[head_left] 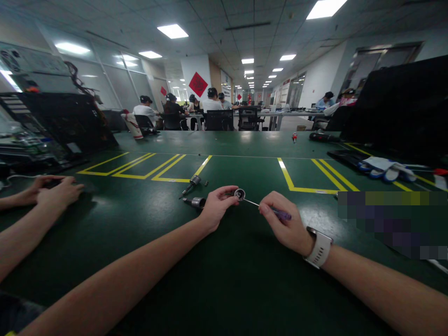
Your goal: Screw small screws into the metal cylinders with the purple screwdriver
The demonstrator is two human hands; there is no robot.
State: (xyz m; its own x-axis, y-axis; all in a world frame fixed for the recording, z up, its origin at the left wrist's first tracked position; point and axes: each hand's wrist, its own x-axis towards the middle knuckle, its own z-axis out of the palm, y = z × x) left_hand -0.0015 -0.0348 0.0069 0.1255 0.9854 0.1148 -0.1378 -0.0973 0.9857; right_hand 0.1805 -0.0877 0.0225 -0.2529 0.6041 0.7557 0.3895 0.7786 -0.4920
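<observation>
My left hand [217, 207] holds a small round metal part [240, 194] between thumb and fingers, its hollow end turned toward the right. My right hand [282, 219] is closed around the purple handle of a screwdriver [284, 214]; its thin shaft points left and the tip reaches the metal part's opening. Whether the tip touches inside cannot be made out. Beside my left hand, two metal pieces with thin shafts lie on the green table: one farther back [192, 184] and one nearer [196, 202]. A tiny metal piece [206, 183] lies by them.
Another person's hands [58, 189] are at the left, around a dark object. Yellow tape outlines [311, 190] mark the green table [224, 280]. White-blue gloves [387, 168] lie at the right, near a black monitor [402, 107]. A red-tipped item [294, 136] stands farther back.
</observation>
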